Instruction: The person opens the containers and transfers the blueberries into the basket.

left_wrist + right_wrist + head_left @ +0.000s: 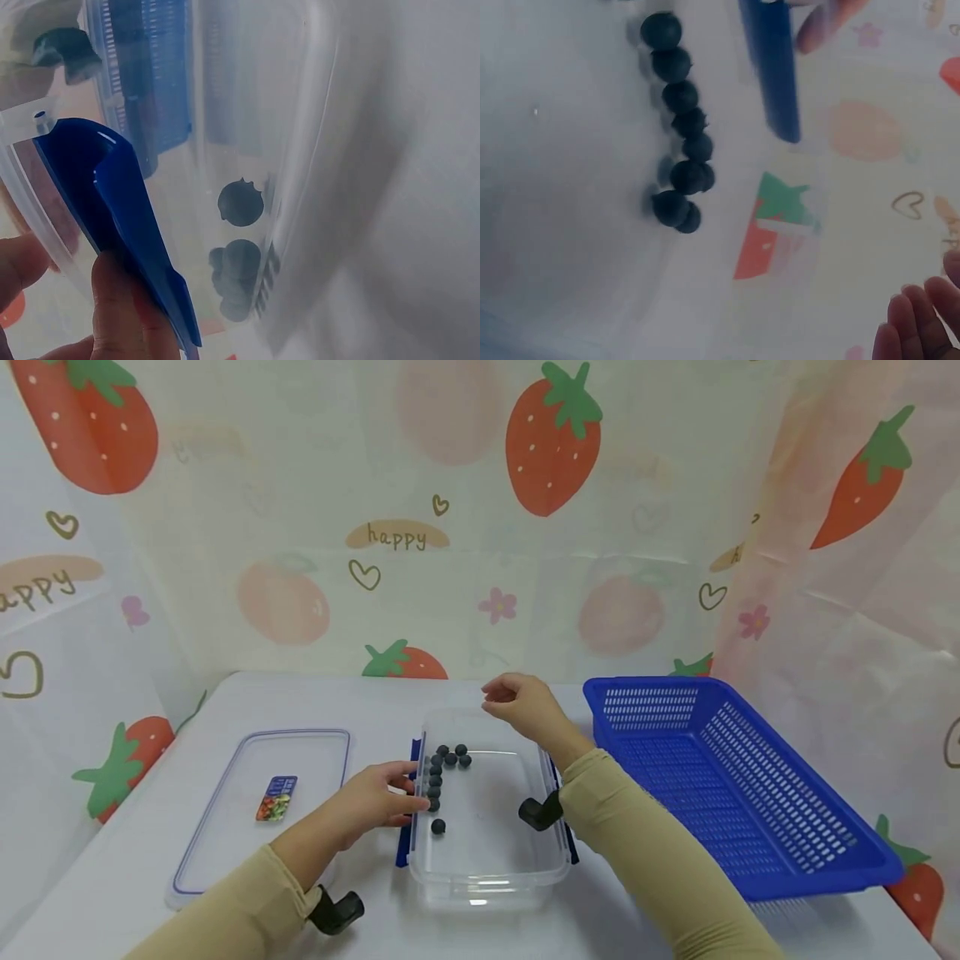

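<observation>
Gripping box [491, 827] of dark berries [436, 781], left hand [367, 803]; right hand [536, 712] relaxed; backdrop [457, 577] lettered "happy"

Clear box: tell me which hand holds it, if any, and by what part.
The left hand holds the clear box by its left side, at the blue latch. The right hand shows nothing held.

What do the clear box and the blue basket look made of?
Clear box: probably smooth, glossy plastic; see-through, with bright highlights along its rim. Blue basket: likely moulded plastic, low-sheen, judging by its even colour and regular slots.
</observation>
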